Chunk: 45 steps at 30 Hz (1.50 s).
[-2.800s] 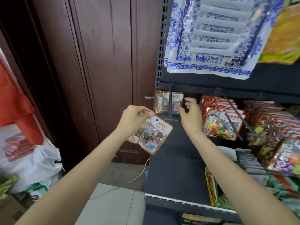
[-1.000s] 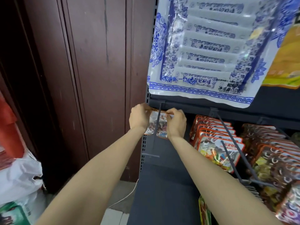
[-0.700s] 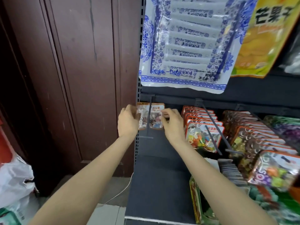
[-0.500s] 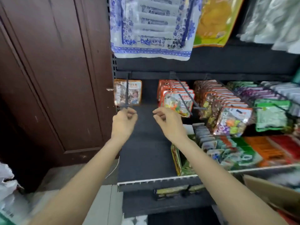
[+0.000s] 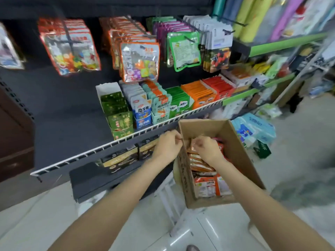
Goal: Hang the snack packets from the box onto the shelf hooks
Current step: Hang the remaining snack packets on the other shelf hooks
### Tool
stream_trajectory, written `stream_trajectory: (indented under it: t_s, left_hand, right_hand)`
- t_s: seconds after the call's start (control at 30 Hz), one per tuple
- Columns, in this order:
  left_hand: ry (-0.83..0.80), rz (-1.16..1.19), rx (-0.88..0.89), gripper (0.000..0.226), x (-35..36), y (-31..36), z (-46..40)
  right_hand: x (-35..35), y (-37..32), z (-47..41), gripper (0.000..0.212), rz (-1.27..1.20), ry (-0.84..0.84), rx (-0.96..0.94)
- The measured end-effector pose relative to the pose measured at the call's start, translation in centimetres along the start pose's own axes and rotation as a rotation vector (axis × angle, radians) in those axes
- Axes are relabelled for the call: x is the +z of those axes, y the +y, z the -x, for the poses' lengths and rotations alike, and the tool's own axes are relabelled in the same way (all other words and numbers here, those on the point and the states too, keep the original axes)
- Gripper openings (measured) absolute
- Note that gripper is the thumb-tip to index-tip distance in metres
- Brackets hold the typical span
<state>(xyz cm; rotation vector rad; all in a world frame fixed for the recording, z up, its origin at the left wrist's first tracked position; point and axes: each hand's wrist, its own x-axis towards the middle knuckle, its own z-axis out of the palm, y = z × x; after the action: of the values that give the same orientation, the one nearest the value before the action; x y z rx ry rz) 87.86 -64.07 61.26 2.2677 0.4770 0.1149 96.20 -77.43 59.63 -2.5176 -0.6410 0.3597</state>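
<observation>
**Both hands at the open box of snack packets**

The orange-and-white foil snack packets lie stacked in a brown cardboard box, which stands open at the near right, in front of the shelf's front edge. The right hand is inside the box, over the far end of the stack, its fingers curled down onto the topmost packets; whether it actually pinches one cannot be told through the blur. The left hand is at the box's left wall near the far corner, with fingers curled at the rim; it is not clear whether it grips the cardboard.

The box rests on a white plastic stool on the pale floor. Beyond it, a dark shelf with a white slotted front rail carries upright rows of green, blue, orange and red packets. Above these, black wire hooks hold hanging bags of colourful sweets, and further right green and white pouches.
</observation>
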Motion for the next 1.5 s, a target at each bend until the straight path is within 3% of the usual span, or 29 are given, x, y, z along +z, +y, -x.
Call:
stream_trajectory:
  t_s: [0.13,0.23,0.4,0.5,0.73,0.87,1.0,1.07,1.13,1.23,1.5]
  left_hand:
    - [-0.136,-0.097,-0.023,0.025,8.5,2.3,-3.1]
    - [-0.291,-0.302,-0.068,0.024,13.3,1.7,-5.0]
    - [-0.621,-0.646,-0.089,0.022,15.9,0.8,-5.8]
    - [-0.705,-0.764,-0.039,0.028,16.3,1.1,-5.6]
    - [-0.550,-0.916,0.030,0.015,17.3,1.2,-5.7]
    - [-0.491,-0.953,0.046,0.016,16.5,2.0,-5.6]
    - [-0.370,-0.814,-0.042,0.015,15.1,1.7,-5.7]
    - [-0.314,-0.706,-0.088,0.018,14.5,1.6,-5.9]
    - [-0.284,-0.654,-0.096,0.018,14.1,1.8,-6.2]
    - [-0.223,-0.591,-0.113,0.016,13.3,2.1,-6.2]
    - [-0.009,-0.265,-0.093,0.002,10.4,3.5,-6.9]
  right_hand:
    - [-0.5,9.3,-2.2,0.027,0.095,-0.118,0.054]
    - [-0.2,13.4,-3.8,0.040,0.114,-0.285,-0.001]
    - [2.1,16.3,-6.0,0.041,0.089,-0.509,-0.114]
    - [3.8,17.1,-6.7,0.042,0.154,-0.572,-0.181]
    - [4.1,18.4,-7.7,0.045,0.336,-0.556,-0.348]
    - [2.9,18.6,-8.1,0.039,0.122,-0.663,-0.351]
    - [1.2,18.4,-7.8,0.041,-0.188,-0.790,-0.128]
    - [0.9,18.5,-7.8,0.030,-0.203,-0.698,-0.210]
    - [0.8,18.2,-7.8,0.047,-0.207,-0.611,-0.253]
    - [0.2,17.2,-8.0,0.053,-0.186,-0.522,-0.314]
    - [-2.6,14.7,-8.9,0.022,-0.440,-0.400,-0.216]
